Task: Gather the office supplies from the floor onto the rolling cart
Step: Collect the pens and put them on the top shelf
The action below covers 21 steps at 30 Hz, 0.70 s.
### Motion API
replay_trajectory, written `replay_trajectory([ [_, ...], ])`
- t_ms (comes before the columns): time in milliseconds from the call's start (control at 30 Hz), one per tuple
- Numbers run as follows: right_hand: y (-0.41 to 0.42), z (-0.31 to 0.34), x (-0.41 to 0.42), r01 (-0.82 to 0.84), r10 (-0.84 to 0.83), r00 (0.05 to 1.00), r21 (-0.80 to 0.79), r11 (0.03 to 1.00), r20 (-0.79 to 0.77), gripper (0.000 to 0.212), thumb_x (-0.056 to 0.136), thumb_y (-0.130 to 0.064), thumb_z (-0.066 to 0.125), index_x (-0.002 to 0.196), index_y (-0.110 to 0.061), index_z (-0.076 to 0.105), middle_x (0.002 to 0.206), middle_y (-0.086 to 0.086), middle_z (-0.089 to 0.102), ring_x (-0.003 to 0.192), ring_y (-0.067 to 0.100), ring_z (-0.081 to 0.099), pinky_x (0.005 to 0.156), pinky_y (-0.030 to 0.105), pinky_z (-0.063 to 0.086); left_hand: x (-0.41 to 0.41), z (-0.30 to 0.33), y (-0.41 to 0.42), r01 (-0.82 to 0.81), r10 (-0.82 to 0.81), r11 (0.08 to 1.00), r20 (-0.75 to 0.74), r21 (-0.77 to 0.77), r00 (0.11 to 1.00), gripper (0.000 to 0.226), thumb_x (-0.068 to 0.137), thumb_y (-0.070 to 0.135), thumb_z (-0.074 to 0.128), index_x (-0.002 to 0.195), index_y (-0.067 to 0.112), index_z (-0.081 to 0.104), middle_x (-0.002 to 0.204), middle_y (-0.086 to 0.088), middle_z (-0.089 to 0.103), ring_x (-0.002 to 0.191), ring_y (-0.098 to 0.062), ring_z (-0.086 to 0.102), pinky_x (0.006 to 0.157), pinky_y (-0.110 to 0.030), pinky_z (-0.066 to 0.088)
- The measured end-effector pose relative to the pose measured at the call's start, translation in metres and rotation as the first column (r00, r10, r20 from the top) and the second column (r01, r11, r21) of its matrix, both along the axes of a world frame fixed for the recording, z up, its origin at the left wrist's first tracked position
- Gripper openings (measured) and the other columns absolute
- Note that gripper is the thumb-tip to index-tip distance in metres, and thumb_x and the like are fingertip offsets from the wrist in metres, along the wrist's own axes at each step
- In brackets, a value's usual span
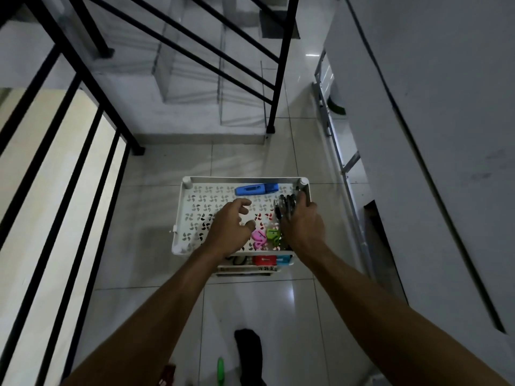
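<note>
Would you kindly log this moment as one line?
right hand: gripping black pens | left hand: empty, above cart top tray | tray: blue stapler

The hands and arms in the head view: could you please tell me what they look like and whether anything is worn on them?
Both the left hand and the right hand are bare, with no gloves, rings or watch visible. The forearms are uncovered too; no sleeve shows in frame.
</note>
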State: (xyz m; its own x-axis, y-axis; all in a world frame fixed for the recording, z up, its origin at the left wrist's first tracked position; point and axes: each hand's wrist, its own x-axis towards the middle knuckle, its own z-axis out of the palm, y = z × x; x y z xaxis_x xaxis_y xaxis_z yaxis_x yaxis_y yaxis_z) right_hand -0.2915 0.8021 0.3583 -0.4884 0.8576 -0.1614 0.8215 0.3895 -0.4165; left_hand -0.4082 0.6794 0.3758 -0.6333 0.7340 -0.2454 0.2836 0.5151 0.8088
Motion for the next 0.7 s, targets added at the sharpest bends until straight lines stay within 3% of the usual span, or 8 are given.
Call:
replay_trajectory([
  [100,-0.003,-0.001,0.010,-0.188,0.175,0.974,0.086,0.978,0.142,0.056,0.090,-0.041,0.060,0.136,-0.028,0.030,0.127,0.016,0.046,0.085,0.022,0.061,0.068,0.036,0.058,-0.002,0.001,0.004,0.011,-0.011,1.000,-0.026,-0.006,1.000,0.047,0.084,0.018,0.067,0.128,0.021,0.052,0.114,0.002,0.057,0.097,-0.016,0.054,0.080,-0.027,0.044],
  [233,-0.010,0.000,0.012,-0.219,0.192,0.956,0.105,0.970,0.223,0.055,0.092,-0.039,0.058,0.139,-0.021,0.036,0.132,0.016,0.043,0.109,0.025,0.051,0.084,0.035,0.051,0.000,0.000,0.009,0.042,-0.043,0.999,-0.069,-0.016,0.997,0.047,0.085,0.018,0.066,0.129,0.021,0.051,0.114,0.002,0.056,0.098,-0.015,0.053,0.080,-0.026,0.043],
  [333,-0.008,-0.004,0.012,-0.263,0.199,0.940,0.218,0.940,0.278,0.046,0.096,-0.039,0.050,0.134,-0.015,0.042,0.123,0.014,0.049,0.105,0.022,0.048,0.089,0.034,0.043,0.002,-0.002,0.012,0.039,-0.040,0.999,-0.066,-0.013,0.997,0.047,0.085,0.017,0.067,0.129,0.020,0.051,0.116,0.001,0.057,0.099,-0.016,0.054,0.083,-0.028,0.046],
  [500,0.000,-0.003,0.017,-0.182,0.153,0.979,0.239,0.954,0.136,0.039,0.096,-0.042,0.049,0.123,-0.014,0.050,0.113,0.010,0.053,0.096,0.019,0.047,0.085,0.031,0.043,0.004,-0.005,0.013,0.035,-0.036,0.999,-0.031,-0.021,0.999,0.045,0.086,0.014,0.066,0.128,0.019,0.052,0.116,-0.002,0.058,0.099,-0.017,0.055,0.082,-0.027,0.046],
  [567,0.004,-0.003,0.018,-0.285,0.260,0.957,0.246,0.927,0.129,0.055,0.086,-0.045,0.063,0.132,-0.020,0.045,0.124,0.013,0.051,0.106,0.024,0.049,0.090,0.036,0.043,0.005,-0.006,0.014,0.031,-0.031,0.999,-0.022,-0.025,0.999,0.044,0.086,0.015,0.065,0.128,0.020,0.052,0.116,-0.002,0.058,0.096,-0.016,0.054,0.081,-0.027,0.045],
  [633,0.008,-0.008,0.017,-0.475,0.427,0.878,0.287,0.832,0.215,0.075,0.074,-0.050,0.073,0.138,-0.025,0.044,0.141,0.015,0.043,0.124,0.033,0.044,0.101,0.045,0.038,0.005,-0.007,0.016,0.023,-0.024,0.999,-0.023,-0.030,0.999,0.044,0.086,0.015,0.066,0.128,0.021,0.052,0.116,-0.001,0.058,0.097,-0.015,0.054,0.082,-0.027,0.046],
  [700,0.010,-0.014,0.017,-0.584,0.518,0.810,0.287,0.759,0.275,0.064,0.086,-0.053,0.058,0.141,-0.025,0.041,0.153,0.016,0.031,0.139,0.037,0.030,0.113,0.050,0.022,0.006,-0.007,0.016,0.020,-0.021,0.999,-0.026,-0.031,0.999,0.044,0.086,0.015,0.065,0.127,0.021,0.052,0.116,-0.001,0.059,0.097,-0.015,0.054,0.082,-0.027,0.046],
])
